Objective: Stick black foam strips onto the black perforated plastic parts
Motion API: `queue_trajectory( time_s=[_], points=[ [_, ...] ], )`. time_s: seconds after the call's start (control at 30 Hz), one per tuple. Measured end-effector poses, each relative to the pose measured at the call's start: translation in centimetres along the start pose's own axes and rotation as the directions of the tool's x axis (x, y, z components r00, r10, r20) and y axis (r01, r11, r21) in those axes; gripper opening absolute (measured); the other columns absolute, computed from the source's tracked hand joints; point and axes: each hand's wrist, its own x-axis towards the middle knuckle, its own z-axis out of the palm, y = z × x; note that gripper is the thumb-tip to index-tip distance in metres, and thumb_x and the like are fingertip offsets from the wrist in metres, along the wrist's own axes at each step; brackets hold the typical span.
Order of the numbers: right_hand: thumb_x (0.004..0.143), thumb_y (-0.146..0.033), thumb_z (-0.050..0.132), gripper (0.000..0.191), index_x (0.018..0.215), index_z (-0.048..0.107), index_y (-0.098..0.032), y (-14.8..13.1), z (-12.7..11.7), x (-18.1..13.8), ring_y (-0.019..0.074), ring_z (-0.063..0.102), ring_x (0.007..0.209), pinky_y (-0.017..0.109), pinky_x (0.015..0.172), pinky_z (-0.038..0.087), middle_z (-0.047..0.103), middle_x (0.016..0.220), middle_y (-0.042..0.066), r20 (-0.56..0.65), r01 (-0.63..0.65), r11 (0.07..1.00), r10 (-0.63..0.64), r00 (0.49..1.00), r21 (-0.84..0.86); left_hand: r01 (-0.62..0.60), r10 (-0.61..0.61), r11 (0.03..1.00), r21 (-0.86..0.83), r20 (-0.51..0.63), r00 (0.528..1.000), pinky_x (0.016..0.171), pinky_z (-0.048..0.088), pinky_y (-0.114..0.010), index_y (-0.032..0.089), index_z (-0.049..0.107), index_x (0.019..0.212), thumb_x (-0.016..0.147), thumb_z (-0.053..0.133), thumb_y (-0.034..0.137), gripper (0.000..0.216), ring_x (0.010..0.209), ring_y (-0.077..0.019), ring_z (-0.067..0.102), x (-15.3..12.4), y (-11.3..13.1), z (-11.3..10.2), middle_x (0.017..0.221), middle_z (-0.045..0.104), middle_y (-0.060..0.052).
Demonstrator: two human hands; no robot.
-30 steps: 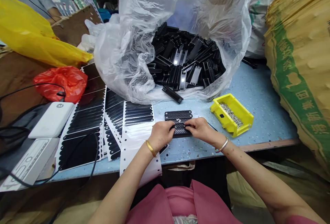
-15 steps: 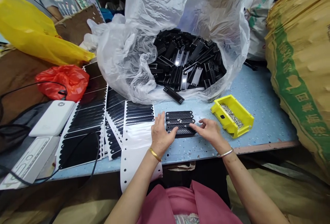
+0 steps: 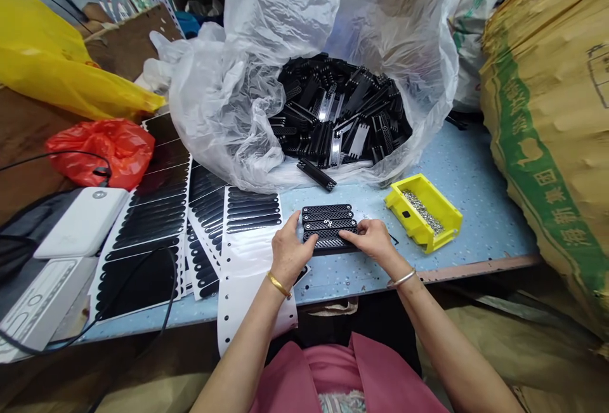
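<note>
A row of black perforated plastic strips (image 3: 328,216) lies side by side on the blue table (image 3: 476,210) in front of me. My left hand (image 3: 289,249) rests at the left end of the strips, fingers spread and pressed against them. My right hand (image 3: 373,240) is at their right end, fingertips pinched on the nearest strip. A few tiny silver screws sit on the strips between my hands. Both wrists wear bangles.
A clear plastic bag (image 3: 238,83) full of black parts (image 3: 340,111) stands behind. A yellow bin (image 3: 423,210) of small screws is to the right. Sheets of black stickers (image 3: 162,216), a white power bank (image 3: 80,222), a red bag (image 3: 102,150) and cables lie left. A large sack (image 3: 552,108) stands at right.
My hands opened away from the strips half a second ago, then closed back onto their two ends. The camera shifted slightly right.
</note>
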Motion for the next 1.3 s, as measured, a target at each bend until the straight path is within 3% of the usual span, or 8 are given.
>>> queue_trajectory(
  time_s=[0.17,0.33,0.77,1.0,1.3],
  points=[
    [0.061,-0.051,0.079,0.038,0.056,0.062,-0.017,1.1,-0.4,0.5,0.0142,0.052,0.039,0.025,0.040,0.034,0.056,0.042,0.001,0.142,-0.112,0.922,0.063,0.988,0.370,0.022,-0.019,0.996,-0.086,0.041,0.999,0.087,0.057,-0.041,0.018,0.070,0.109,0.067,0.078,0.020,0.043,0.092,-0.0250,0.073,0.4,-0.3,-0.3,0.095,0.077,-0.007],
    [0.051,-0.048,0.087,0.040,0.056,0.065,-0.015,1.3,-1.4,0.4,0.0108,0.049,0.033,0.021,0.034,0.032,0.056,0.039,0.000,0.221,-0.175,0.817,0.060,0.973,0.549,0.041,-0.038,0.992,-0.115,0.029,0.999,0.085,0.057,-0.039,0.018,0.071,0.102,0.065,0.078,0.019,0.038,0.084,-0.0215,0.072,0.5,-0.3,-0.1,0.087,0.076,-0.004],
    [0.048,-0.044,0.090,0.040,0.057,0.066,-0.014,1.2,-2.6,0.8,0.0089,0.053,0.033,0.016,0.031,0.029,0.060,0.043,0.001,0.324,-0.240,0.761,0.042,0.945,0.603,0.045,-0.043,0.990,-0.136,0.018,0.999,0.088,0.056,-0.040,0.019,0.070,0.102,0.066,0.077,0.022,0.037,0.084,-0.0208,0.071,0.4,-0.7,0.2,0.087,0.075,-0.003],
    [0.050,-0.037,0.086,0.033,0.052,0.060,-0.016,0.8,-2.2,1.3,0.0086,0.050,0.030,0.017,0.030,0.028,0.056,0.039,-0.001,0.343,-0.247,0.780,0.043,0.938,0.576,0.035,-0.032,0.989,-0.141,0.019,0.999,0.088,0.056,-0.039,0.018,0.069,0.104,0.067,0.077,0.023,0.038,0.084,-0.0210,0.071,0.3,-0.6,0.1,0.087,0.075,-0.005],
    [0.057,-0.049,0.086,0.042,0.058,0.063,-0.014,1.1,-2.9,0.7,0.0099,0.057,0.037,0.015,0.032,0.033,0.064,0.047,0.004,0.416,-0.270,0.750,-0.007,0.909,0.604,0.073,-0.063,0.981,-0.178,0.056,0.996,0.088,0.057,-0.038,0.018,0.071,0.104,0.065,0.078,0.020,0.040,0.083,-0.0199,0.072,0.4,-0.4,-0.2,0.087,0.075,-0.004]
  ],
)
